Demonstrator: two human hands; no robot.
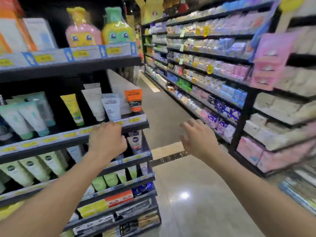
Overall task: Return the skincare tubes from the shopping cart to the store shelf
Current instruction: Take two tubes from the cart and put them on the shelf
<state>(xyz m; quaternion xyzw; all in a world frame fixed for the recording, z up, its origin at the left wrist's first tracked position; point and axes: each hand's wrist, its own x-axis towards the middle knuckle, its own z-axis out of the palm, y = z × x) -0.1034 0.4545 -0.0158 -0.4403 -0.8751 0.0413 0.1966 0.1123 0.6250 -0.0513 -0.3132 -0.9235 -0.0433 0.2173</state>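
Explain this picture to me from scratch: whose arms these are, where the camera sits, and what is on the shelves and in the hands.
There is no machine here. A person wears a wide-angle camera on the head, so you see their own two bare arms reaching forward in a shop aisle. The left hand rests with curled fingers at the front edge of the store shelf, just below a row of skincare tubes: a grey tube, an orange tube, a yellow tube. No tube shows in its grip. The right hand hangs open over the floor, holding nothing. No shopping cart is in view. The picture is blurred, so the labels cannot be read.
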